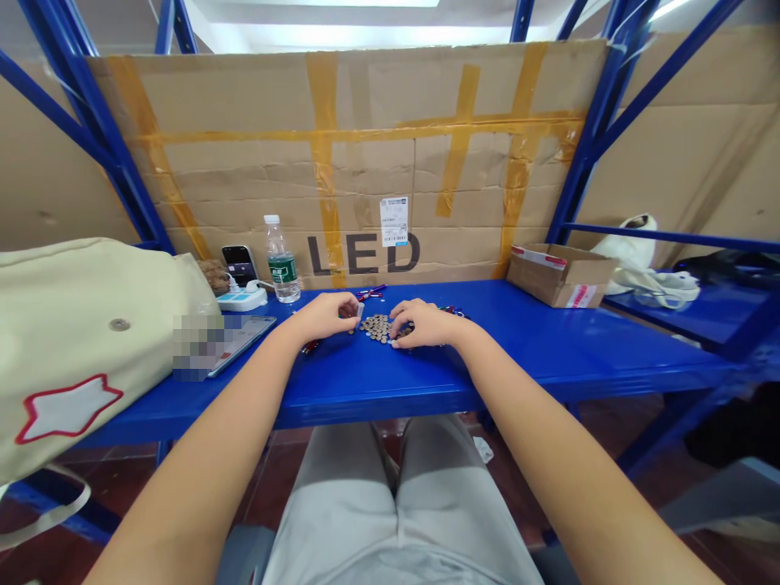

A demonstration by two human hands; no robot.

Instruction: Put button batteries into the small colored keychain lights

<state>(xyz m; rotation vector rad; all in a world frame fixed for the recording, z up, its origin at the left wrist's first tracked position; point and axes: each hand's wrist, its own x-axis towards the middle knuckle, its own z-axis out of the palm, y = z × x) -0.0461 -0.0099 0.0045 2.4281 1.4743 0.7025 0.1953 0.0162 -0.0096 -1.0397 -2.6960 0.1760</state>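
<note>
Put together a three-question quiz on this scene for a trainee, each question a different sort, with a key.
1. Multiple choice: What lies on the blue table between the person's left hand and right hand?
a) an open cardboard box
b) a pile of small round discs
c) a power strip

2. True or false: The bottle with the green label stands upright.

3. Fill in the blank: The large dark letters printed on the cardboard sheet behind the table read ____.

Key: 1. b; 2. true; 3. LED.
</note>
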